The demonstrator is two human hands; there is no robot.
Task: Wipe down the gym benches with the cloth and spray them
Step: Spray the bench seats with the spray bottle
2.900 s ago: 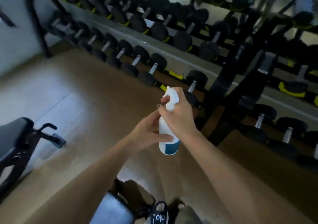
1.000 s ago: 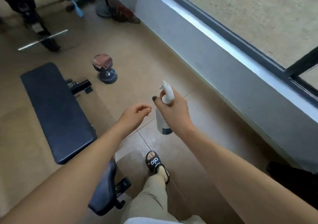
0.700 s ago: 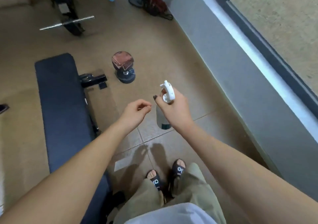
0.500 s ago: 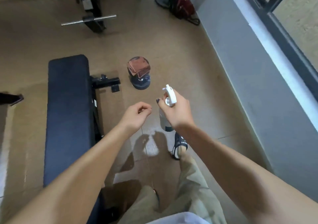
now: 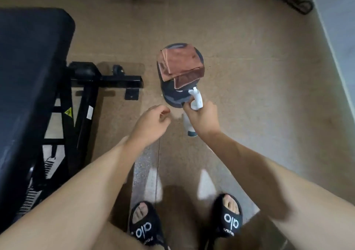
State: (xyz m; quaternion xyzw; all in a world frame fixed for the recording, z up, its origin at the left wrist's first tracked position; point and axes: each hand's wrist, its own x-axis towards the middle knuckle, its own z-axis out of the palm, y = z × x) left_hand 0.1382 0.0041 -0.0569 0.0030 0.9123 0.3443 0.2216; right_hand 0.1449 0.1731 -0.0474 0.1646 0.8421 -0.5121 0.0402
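**Spray bottle in hand, cloth resting on a dumbbell**

The right hand (image 5: 203,119) grips the neck of a white spray bottle (image 5: 196,100), fingers curled round it, with the nozzle pointing away from the person and the bottle's body hanging below the hand. The left hand (image 5: 151,123) hovers just beside it, fingers loosely curled and holding nothing.

A folded brown cloth (image 5: 180,65) lies on top of a dark dumbbell (image 5: 175,96) that stands on end on the tan floor (image 5: 259,96), just beyond the bottle's nozzle. The black padded bench (image 5: 28,72) fills the left side, and its black metal frame (image 5: 107,79) reaches toward the dumbbell without touching it. Two feet in black slides (image 5: 229,219) stand at the bottom edge.
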